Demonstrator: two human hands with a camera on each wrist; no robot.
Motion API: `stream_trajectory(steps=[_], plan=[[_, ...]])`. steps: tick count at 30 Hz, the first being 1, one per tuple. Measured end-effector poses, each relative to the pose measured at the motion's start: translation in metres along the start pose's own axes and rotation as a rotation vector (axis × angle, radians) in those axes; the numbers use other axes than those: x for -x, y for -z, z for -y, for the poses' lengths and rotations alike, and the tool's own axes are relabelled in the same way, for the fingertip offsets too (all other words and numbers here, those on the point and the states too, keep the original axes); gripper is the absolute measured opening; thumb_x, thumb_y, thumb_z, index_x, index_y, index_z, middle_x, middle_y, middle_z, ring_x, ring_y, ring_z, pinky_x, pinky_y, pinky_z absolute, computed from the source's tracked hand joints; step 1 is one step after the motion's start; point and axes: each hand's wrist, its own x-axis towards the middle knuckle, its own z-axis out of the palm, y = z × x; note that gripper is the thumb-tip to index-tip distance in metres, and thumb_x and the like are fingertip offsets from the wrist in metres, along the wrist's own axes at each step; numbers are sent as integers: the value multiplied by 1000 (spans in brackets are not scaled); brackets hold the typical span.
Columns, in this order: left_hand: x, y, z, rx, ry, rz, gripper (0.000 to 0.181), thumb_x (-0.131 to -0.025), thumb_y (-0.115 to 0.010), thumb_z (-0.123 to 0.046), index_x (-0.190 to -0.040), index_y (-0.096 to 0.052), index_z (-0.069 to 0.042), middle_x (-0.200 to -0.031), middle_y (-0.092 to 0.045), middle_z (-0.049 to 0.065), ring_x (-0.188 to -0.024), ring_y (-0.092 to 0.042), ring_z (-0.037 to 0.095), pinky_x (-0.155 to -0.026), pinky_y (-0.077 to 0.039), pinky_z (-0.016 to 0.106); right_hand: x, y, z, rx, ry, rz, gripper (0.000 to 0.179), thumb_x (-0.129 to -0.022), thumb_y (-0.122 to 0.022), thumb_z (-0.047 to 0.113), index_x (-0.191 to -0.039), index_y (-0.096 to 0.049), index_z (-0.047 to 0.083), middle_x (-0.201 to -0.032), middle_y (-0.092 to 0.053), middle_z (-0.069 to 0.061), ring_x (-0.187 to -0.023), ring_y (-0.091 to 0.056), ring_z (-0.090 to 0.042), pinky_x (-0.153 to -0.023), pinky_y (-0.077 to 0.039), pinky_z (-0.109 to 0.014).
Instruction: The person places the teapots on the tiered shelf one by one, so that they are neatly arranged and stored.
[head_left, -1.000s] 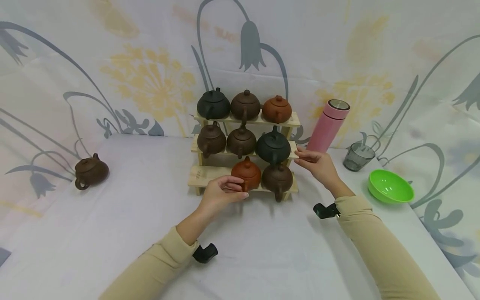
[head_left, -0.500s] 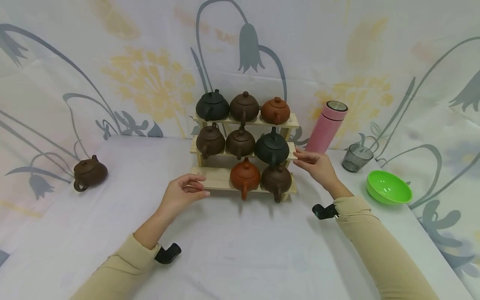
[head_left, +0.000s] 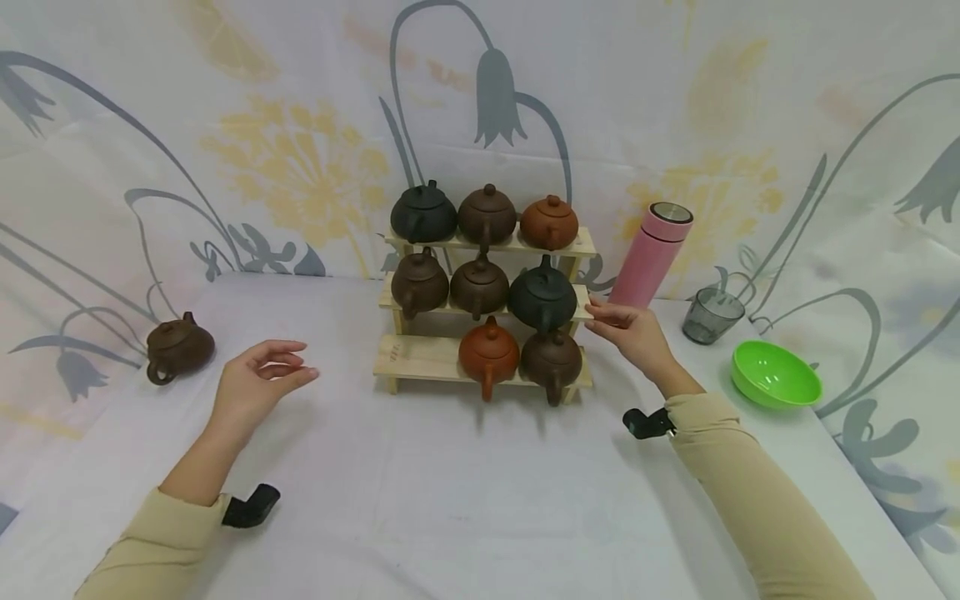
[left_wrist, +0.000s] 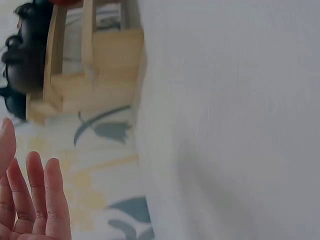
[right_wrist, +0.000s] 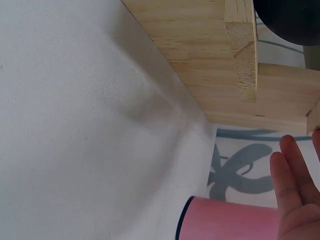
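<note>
Left hand (head_left: 251,382) hovers empty, fingers relaxed; right hand (head_left: 628,330) touches the three-tier wooden teapot rack (head_left: 579,244), flat-fingered. A push risks toppling teapots.

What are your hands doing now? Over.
Left hand open, holding nothing, nearest loose teapot. Right hand open, fingers at rack edge. Nothing between hand and teapot.

Beige sleeves (head_left: 750,475), black wrist cameras (head_left: 648,422)
</note>
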Motion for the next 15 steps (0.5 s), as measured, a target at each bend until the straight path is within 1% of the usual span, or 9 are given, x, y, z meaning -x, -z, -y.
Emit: stream_trajectory(steps=[2, 3, 4, 6, 9, 10, 12, 14, 15], plan=[[1, 12, 4, -8, 17, -33, 46, -79, -76, -27, -115, -60, -4, -90, -59, -7, -79, -59, -4, -66, -46, 13, -1, 0, 0, 8, 1, -2, 36, -88, -65, 13, -119, -60, -6, -133, -49, -14, -115, -52, -29, -78, -48, -16], [1, 17, 6, 8, 37, -61, 44, -78, -77, -25, -114, -61, -6, -89, -59, -8, -78, -59, -4, -65, -46, 13, -1, 0, -1, 11, 1, -4, 36, -88, -65, 13, -119, -61, -6, -133, -49, -14, -115, -53, -30, -78, -48, -16], [2, 22, 9, 14, 50, -75, 42, -78, -77, -26, -113, -62, -8, -88, -59, -9, -78, -59, -4, -65, -46, 12, -2, 0, -1, 14, 3, -3, 36, -88, -65, 14, -119, -61, -6, -133, -49, -13, -115, -53, -30, -78, -48, -16], [2, 32, 13, 33, 62, -104, 36, -78, -77, -24, -109, -64, -15, -87, -59, -10, -77, -59, -4, -64, -46, 12, -2, -1, -1, 17, 5, -2, 36, -88, -65, 14, -119, -60, -6, -133, -49, -14, -114, -53, -30, -78, -48, -16], [4, 44, 19, 95, 78, -138, 28, -77, -78, -17, -101, -66, -26, -83, -59, -14, -75, -58, -5, -62, -46, 10, -1, -1, -2, 19, 7, -4, 36, -88, -65, 13, -119, -60, -6, -133, -49, -14, -114, -53, -31, -77, -48, -15], [5, 49, 21, 109, 71, -140, 28, -78, -77, -16, -99, -65, -28, -83, -58, -16, -75, -58, -6, -63, -46, 9, -1, -1, -2, 23, 9, -3, 37, -89, -65, 14, -119, -60, -6, -133, -49, -14, -114, -53, -31, -77, -48, -15], [6, 56, 25, 180, 81, -176, 29, -76, -78, -10, -95, -66, -29, -81, -60, -17, -73, -58, -6, -63, -46, 8, -1, -1, -2, 26, 12, -3, 37, -89, -65, 14, -119, -60, -6, -133, -49, -14, -114, -53, -30, -77, -48, -16], [4, 62, 36, 281, 101, -215, 29, -74, -78, -6, -94, -67, -24, -79, -61, -14, -72, -59, -4, -63, -46, 8, 0, -1, -3, 33, 15, -9, 38, -88, -65, 16, -120, -60, -5, -132, -50, -13, -114, -54, -29, -77, -48, -15], [2, 66, 44, 324, 109, -238, 29, -73, -79, -5, -95, -68, -20, -78, -62, -13, -72, -59, -3, -64, -47, 8, 0, -1, -3, 35, 17, -11, 38, -89, -65, 16, -120, -60, -5, -132, -50, -13, -113, -54, -29, -77, -48, -15]])
